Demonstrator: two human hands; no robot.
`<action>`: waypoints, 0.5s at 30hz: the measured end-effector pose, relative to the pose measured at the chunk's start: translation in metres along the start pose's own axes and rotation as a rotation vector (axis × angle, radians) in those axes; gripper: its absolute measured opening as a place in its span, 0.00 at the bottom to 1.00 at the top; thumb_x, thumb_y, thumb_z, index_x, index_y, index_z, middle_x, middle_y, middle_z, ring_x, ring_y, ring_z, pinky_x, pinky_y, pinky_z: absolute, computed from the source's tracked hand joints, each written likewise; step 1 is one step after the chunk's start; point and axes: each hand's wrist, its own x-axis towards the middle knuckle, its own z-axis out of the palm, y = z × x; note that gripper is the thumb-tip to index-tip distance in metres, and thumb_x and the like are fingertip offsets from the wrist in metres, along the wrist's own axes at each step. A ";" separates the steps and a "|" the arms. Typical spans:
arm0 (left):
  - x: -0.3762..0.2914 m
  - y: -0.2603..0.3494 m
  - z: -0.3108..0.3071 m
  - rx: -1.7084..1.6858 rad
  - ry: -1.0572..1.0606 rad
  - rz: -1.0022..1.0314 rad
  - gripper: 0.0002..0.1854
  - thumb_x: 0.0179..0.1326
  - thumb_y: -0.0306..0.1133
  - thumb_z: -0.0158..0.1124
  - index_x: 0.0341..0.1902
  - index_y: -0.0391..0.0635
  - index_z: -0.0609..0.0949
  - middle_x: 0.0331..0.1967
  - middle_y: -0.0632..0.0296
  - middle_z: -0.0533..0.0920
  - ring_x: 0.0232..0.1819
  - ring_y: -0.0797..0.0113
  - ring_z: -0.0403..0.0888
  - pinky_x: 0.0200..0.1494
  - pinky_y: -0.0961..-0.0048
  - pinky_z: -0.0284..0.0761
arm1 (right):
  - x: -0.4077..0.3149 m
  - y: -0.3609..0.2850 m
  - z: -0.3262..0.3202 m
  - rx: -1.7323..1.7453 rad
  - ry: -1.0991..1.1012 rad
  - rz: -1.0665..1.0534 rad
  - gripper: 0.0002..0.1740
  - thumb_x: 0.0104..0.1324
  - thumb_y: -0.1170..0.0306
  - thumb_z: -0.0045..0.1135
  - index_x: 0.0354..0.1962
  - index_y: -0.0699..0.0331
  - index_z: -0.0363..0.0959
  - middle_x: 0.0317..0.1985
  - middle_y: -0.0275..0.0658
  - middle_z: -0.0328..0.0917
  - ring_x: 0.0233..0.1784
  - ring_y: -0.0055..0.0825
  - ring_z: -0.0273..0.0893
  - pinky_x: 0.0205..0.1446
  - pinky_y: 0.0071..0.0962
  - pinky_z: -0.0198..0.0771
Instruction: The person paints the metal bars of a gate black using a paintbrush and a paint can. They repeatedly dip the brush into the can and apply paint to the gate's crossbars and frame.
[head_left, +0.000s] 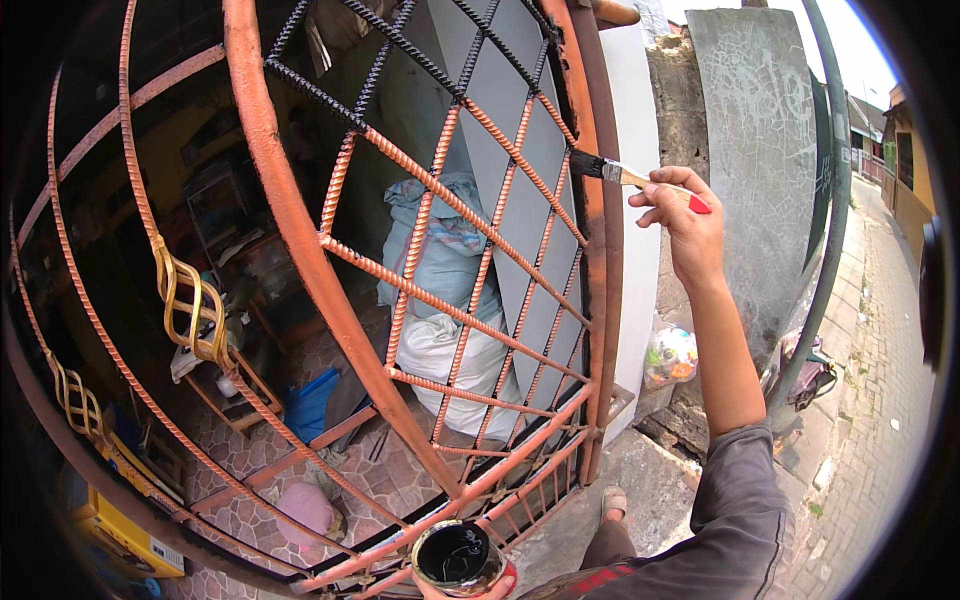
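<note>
My right hand (684, 214) pinches the wooden handle of a paintbrush (611, 171), whose red end points away from the grille. Its bristles are dark with black paint and lie at the right upright of an orange-brown metal window grille (450, 270). Ribbed bars in the grille's upper part carry wet-looking black paint; the lower bars are orange-brown, some with dark side faces. At the bottom, my left hand (501, 586) holds an open paint can (459, 556) with black paint inside. Most of that hand is hidden by the can.
White and bluish sacks (450, 360) stand behind the grille. Curved bars with gold twisted baskets (195, 300) bulge at left. A cracked grey wall slab (757, 172), a dark pole (817, 247) and a plastic bag of colourful items (670, 355) are at right, beside a paved lane (885, 360).
</note>
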 end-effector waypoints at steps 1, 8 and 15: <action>0.000 -0.002 0.001 0.002 -0.009 -0.031 0.59 0.35 0.30 0.90 0.73 0.42 0.64 0.63 0.55 0.77 0.63 0.60 0.78 0.66 0.61 0.75 | 0.000 0.002 -0.003 -0.007 -0.044 0.028 0.11 0.70 0.76 0.61 0.47 0.74 0.75 0.39 0.45 0.83 0.41 0.29 0.88 0.34 0.23 0.83; 0.012 -0.003 0.033 0.063 -0.139 0.013 0.57 0.36 0.31 0.91 0.72 0.41 0.66 0.63 0.54 0.77 0.63 0.60 0.78 0.66 0.61 0.76 | 0.045 0.007 0.000 -0.084 -0.088 -0.171 0.09 0.70 0.76 0.63 0.45 0.73 0.78 0.40 0.42 0.84 0.42 0.27 0.88 0.35 0.22 0.85; 0.033 0.029 0.077 -0.022 -0.121 -0.088 0.58 0.36 0.32 0.91 0.73 0.40 0.65 0.64 0.54 0.77 0.64 0.60 0.78 0.67 0.61 0.75 | 0.094 0.032 0.002 -0.094 -0.162 -0.225 0.09 0.71 0.76 0.62 0.46 0.72 0.79 0.43 0.45 0.85 0.46 0.27 0.88 0.41 0.23 0.85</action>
